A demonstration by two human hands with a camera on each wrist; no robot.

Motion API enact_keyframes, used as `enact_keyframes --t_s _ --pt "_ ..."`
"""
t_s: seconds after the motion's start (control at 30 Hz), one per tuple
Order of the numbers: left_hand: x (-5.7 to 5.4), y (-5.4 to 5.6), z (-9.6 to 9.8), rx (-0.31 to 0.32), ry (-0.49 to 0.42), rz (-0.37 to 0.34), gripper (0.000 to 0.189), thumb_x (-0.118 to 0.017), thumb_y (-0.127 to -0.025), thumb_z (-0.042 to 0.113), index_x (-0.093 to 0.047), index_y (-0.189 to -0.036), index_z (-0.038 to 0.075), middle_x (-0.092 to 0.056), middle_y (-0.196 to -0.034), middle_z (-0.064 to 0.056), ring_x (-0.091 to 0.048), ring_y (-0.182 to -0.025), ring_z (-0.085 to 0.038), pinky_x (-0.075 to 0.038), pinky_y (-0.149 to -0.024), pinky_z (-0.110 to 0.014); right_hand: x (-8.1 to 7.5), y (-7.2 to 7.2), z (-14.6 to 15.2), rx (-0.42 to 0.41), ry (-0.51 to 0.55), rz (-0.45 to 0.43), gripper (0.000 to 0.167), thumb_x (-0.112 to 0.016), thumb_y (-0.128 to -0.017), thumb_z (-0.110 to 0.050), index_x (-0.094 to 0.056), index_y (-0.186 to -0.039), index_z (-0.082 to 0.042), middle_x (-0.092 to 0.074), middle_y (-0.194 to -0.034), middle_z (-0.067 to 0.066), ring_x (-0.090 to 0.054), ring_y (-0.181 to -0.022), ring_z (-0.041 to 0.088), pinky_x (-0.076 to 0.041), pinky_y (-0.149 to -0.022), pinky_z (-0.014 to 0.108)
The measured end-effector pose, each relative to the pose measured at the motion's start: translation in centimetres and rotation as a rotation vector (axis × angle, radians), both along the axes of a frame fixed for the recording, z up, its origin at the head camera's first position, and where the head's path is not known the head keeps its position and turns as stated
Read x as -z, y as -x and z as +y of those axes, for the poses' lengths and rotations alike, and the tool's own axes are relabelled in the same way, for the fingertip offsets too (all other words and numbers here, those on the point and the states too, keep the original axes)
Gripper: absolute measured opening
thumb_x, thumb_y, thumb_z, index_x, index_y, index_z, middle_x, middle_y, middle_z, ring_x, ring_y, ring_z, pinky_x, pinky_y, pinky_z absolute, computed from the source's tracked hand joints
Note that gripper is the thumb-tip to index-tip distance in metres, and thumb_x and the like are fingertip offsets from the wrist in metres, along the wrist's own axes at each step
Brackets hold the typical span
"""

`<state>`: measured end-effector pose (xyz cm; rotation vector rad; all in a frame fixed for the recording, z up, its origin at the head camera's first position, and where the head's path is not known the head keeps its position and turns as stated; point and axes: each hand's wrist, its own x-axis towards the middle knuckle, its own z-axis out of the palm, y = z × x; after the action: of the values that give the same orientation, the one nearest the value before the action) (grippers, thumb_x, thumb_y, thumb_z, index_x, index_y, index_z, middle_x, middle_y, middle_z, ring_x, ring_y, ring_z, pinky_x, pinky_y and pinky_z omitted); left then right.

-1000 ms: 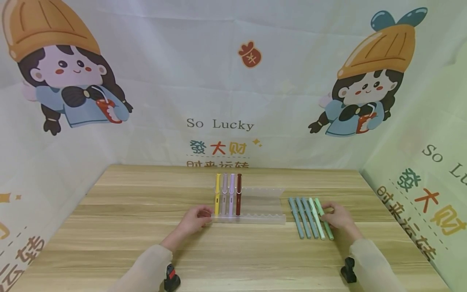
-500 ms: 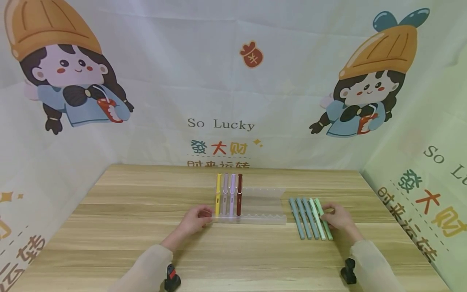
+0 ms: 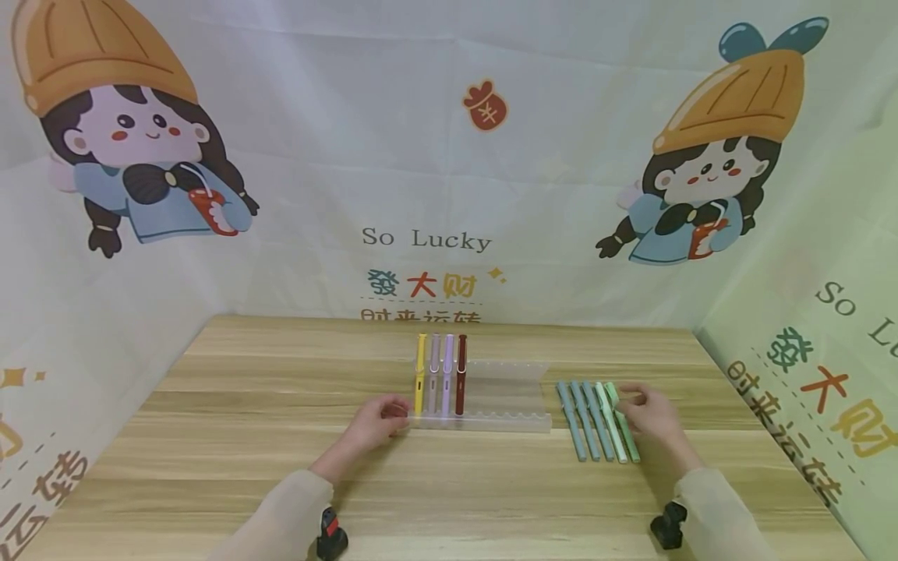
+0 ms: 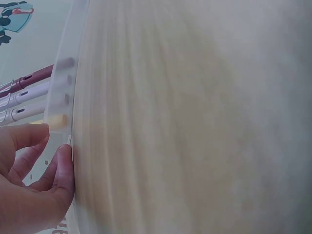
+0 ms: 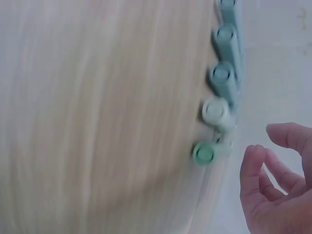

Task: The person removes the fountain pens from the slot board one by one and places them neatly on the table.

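A clear pen rack (image 3: 505, 422) stands mid-table, with a yellow pen (image 3: 420, 374), a greyish-mauve pen (image 3: 434, 374), a lilac pen (image 3: 447, 374) and a dark red pen (image 3: 461, 374) at its left part. My left hand (image 3: 381, 419) touches the rack's left end with loosely bent fingers. To the right of the rack lie three blue-grey pens (image 3: 584, 421), a pale mint pen (image 3: 610, 421) and a green pen (image 3: 629, 436), side by side. Beside the green pen is my right hand (image 3: 652, 417); in the right wrist view its thumb and fingertips (image 5: 254, 152) are apart, with nothing between them.
The wood-grain table (image 3: 449, 499) reaches a printed cloth backdrop (image 3: 337, 156) at the back and sides. Black wrist cameras (image 3: 331, 534) sit under both sleeves. The rack's right part shows notches along its front edge.
My right hand has let go of the green pen and drawn slightly up and away from it. The green pen's lower end has shifted a little left. My left hand stays at the rack.
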<state>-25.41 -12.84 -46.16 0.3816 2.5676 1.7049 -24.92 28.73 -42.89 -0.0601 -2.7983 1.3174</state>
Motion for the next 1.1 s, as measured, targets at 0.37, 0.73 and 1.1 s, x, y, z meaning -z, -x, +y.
enact_keyframes --t_s 0.37,0.73,1.1 --pt "-0.1 -0.1 0.0 -0.002 0.0 -0.002 0.016 -0.058 -0.079 -0.005 -0.056 -0.094 -0.01 -0.059 -0.087 -0.017 -0.055 -0.078 -0.026 -0.049 -0.06 -0.035 -0.2 -0.2 -3.3 -0.056 0.134 0.068 0.035 -0.054 -0.084 -0.003 -0.048 -0.116 0.008 -0.055 -0.089 0.016 -0.057 -0.068 0.027 -0.05 -0.056 0.032" --pt "0.1 0.0 0.1 -0.027 0.02 -0.014 0.015 -0.058 -0.078 -0.005 -0.057 -0.093 -0.007 -0.059 -0.086 -0.012 -0.055 -0.077 -0.023 -0.048 -0.059 -0.032 0.2 -0.1 -7.0 -0.098 0.219 0.074 0.034 -0.056 -0.083 -0.003 -0.05 -0.115 0.006 -0.055 -0.092 0.015 -0.056 -0.074 0.029 -0.05 -0.062 0.035" --pt "-0.3 -0.1 0.2 -0.02 0.023 -0.007 0.015 -0.057 -0.078 -0.006 -0.056 -0.093 -0.009 -0.059 -0.087 -0.015 -0.055 -0.077 -0.025 -0.048 -0.059 -0.035 -0.2 -0.2 -11.1 -0.151 0.362 0.143 0.034 -0.058 -0.081 0.001 -0.052 -0.114 0.004 -0.057 -0.097 0.023 -0.057 -0.082 0.026 -0.05 -0.066 0.03"
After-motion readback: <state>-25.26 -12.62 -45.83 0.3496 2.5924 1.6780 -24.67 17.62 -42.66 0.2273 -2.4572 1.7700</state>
